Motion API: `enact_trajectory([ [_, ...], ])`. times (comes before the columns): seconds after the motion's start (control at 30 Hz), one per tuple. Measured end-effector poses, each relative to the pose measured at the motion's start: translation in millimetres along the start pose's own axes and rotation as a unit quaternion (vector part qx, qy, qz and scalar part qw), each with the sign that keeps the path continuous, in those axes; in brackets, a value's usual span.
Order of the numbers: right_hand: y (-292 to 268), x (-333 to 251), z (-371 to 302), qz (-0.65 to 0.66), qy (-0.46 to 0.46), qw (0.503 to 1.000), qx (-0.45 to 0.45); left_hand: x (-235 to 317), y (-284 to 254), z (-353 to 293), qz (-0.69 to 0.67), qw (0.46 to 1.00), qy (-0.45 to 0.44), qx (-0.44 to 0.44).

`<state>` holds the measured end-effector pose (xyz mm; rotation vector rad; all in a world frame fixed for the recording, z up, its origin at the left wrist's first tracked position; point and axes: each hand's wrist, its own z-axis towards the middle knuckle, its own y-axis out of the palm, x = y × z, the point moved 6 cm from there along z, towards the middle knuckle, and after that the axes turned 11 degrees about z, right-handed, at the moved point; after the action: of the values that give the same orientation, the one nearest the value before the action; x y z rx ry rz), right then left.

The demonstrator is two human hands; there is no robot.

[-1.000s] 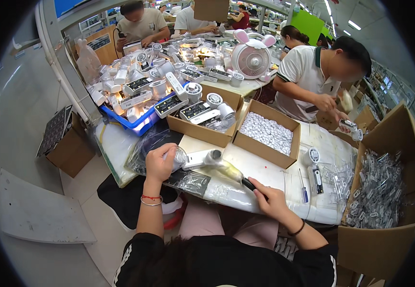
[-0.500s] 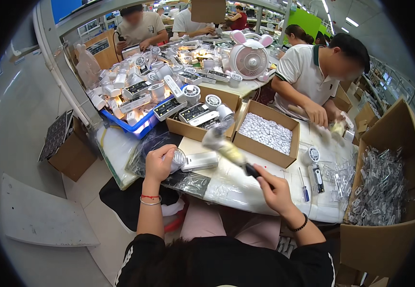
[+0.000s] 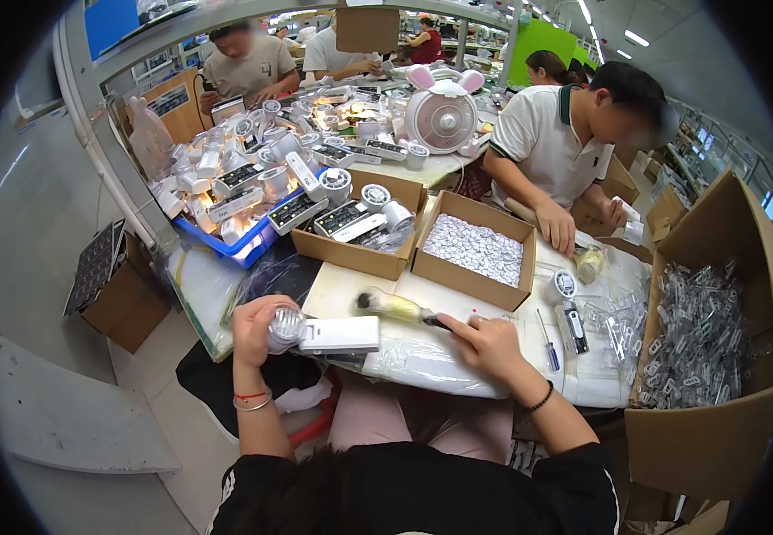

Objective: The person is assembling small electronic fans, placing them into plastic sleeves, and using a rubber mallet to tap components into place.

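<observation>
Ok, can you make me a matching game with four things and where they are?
1. White rectangular gadget with clear round end
2. Black-handled, yellowish hammer
3. Blue plastic tub
4. Blue-handled metal screwdriver

A. In the right hand
B. Holding heaped white plastic devices
C. In the left hand
D. Lying right of the right hand

Pairs: 1-C, 2-A, 3-B, 4-D.

On the worktop (image 3: 435, 355), I see the disc carton (image 3: 471, 291) behind the mallet (image 3: 395, 307) in my right hand (image 3: 486, 346); left of that carton sits the device carton (image 3: 342, 259), then the tub (image 3: 248, 255). My left hand (image 3: 255, 326) has a device (image 3: 342, 335) left of the mallet. Rightward lie the screwdriver (image 3: 550, 346), then the parts box (image 3: 707, 441).
</observation>
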<state>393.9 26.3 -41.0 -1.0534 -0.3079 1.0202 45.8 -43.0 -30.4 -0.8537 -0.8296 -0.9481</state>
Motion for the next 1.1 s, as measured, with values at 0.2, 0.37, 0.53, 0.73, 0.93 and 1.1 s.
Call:
enact_trajectory([
  [0.2, 2.4, -45.7, 56.2, 0.159, -0.093, 0.979, 0.086, 27.4, 41.2, 10.0, 0.161, 0.986, 0.038, 0.002],
  [0.37, 36.3, -58.1, 65.1, 0.043, -0.166, 0.985, 0.008, 59.0, 86.1, 12.3, 0.159, 0.981, 0.114, 0.001],
  [0.53, -6.3, -34.2, 60.6, 0.151, -0.139, 0.973, 0.101, 65.2, 116.2, 22.9, -0.013, 0.993, 0.105, 0.043],
  [0.73, 17.4, 41.1, 39.7, 0.523, 0.139, 0.82, 0.186, 36.3, 197.9, 60.3, -0.274, 0.955, -0.024, -0.109],
  [0.93, 42.5, 60.0, 16.7, 0.792, 0.262, 0.517, 0.192, 19.1, 243.3, 35.8, -0.182, 0.94, -0.001, -0.289],
  [1.1, 35.5, 41.4, 23.8, 0.807, 0.226, 0.537, 0.097, 8.9, 239.9, 36.2, -0.209, 0.935, -0.029, -0.284],
])
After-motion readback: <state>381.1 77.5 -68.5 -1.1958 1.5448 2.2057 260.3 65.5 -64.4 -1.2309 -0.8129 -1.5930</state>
